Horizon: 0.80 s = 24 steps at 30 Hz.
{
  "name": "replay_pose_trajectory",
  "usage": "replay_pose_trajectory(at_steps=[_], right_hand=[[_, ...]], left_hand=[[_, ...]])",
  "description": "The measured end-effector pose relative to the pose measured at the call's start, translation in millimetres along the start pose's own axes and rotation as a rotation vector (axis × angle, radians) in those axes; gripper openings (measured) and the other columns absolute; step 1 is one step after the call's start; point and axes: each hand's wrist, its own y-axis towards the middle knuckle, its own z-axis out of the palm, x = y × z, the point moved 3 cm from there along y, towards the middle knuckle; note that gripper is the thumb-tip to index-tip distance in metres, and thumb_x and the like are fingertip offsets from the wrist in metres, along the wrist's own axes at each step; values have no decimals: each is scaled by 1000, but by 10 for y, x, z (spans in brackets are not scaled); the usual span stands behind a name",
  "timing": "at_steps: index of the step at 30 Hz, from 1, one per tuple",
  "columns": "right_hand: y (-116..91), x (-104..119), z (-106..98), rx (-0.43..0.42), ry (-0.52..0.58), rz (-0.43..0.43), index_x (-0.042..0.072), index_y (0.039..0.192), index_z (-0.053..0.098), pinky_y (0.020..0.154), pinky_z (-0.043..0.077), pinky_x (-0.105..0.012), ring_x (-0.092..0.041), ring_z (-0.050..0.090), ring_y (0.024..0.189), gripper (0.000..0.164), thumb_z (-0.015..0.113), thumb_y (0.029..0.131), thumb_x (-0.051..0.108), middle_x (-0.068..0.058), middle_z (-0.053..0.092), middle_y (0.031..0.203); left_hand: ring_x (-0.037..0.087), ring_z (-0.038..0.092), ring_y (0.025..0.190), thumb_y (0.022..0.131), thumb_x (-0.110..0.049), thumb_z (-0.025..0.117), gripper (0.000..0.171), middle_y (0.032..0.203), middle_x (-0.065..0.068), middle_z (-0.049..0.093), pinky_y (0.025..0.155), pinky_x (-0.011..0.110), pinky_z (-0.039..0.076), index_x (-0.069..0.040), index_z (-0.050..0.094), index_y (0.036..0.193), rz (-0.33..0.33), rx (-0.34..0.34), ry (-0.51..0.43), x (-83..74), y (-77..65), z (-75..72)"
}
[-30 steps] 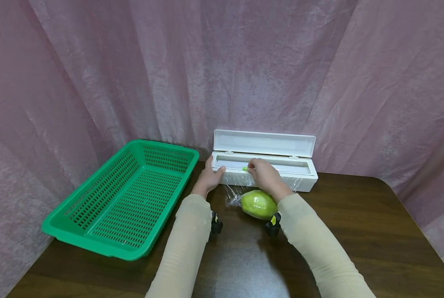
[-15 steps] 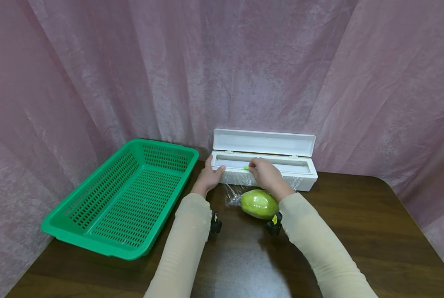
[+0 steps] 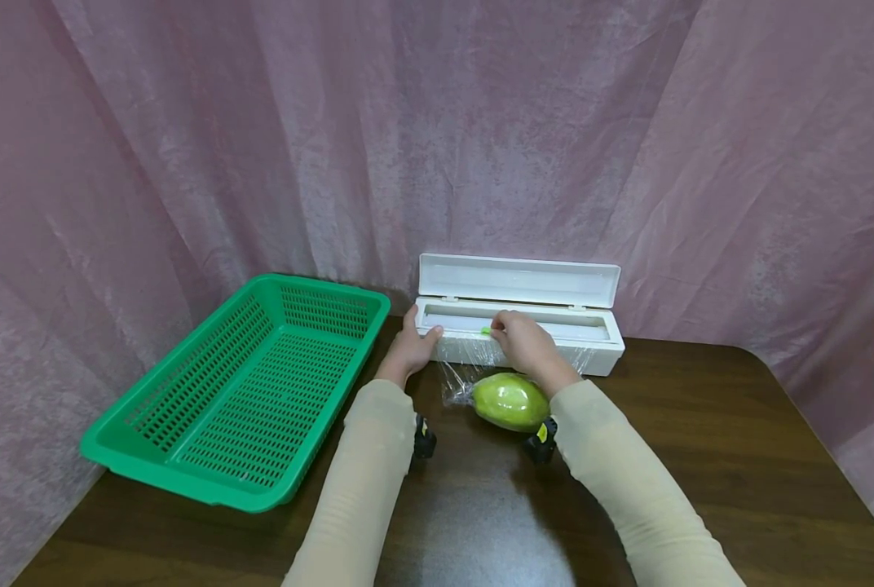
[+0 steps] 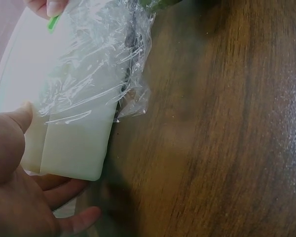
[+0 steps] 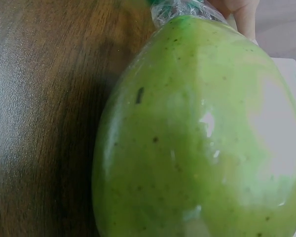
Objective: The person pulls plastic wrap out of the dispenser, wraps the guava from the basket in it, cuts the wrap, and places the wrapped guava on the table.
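Observation:
A white cling film dispenser lies across the back of the table, its lid raised. My left hand grips its left end, thumb on the top edge and fingers around the end, as the left wrist view shows. With thumb and fingertips my right hand pinches a small green slide cutter on the dispenser's front edge. Clear cling film hangs over the front and down to the table. Just before the box lies a green papaya wrapped in film, below my right wrist; it fills most of the right wrist view.
A large green plastic basket with slotted walls stands to the left of my left arm. Pink curtains hang behind the brown wooden table. The papaya sits between my two wrists.
My right hand and the green slide cutter have shifted very slightly right along the dispenser's edge. My left hand keeps its grip; the papaya stays in place.

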Motion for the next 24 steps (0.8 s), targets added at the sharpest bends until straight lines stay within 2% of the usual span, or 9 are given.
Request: replay_pose_trajectory(at_steps=[10, 16, 24], right_hand=[[-20, -6, -9, -2, -4, -7, 10, 107, 59, 79, 51, -39, -20, 59, 87, 17, 53, 97, 22, -4, 63, 100], [-23, -30, 1, 2, -4, 4, 11, 107, 59, 77, 51, -38, -19, 59, 85, 16, 52, 97, 22, -4, 62, 98], [-37, -48, -13, -18, -3, 8, 12, 104, 60, 77, 51, -39, -19, 58, 84, 14, 53, 97, 21, -3, 62, 96]], left_hand=[[40, 22, 141, 98, -41, 46, 74, 153, 25, 22, 114, 52, 22, -19, 2, 153, -9, 22, 2, 11, 16, 3], [40, 25, 140, 98, -40, 46, 73, 152, 26, 24, 113, 51, 23, -18, 4, 152, 0, 12, 10, 20, 10, 6], [40, 22, 141, 97, -39, 47, 74, 153, 25, 21, 114, 52, 22, -18, 3, 153, -2, 14, -9, -2, -8, -1]])
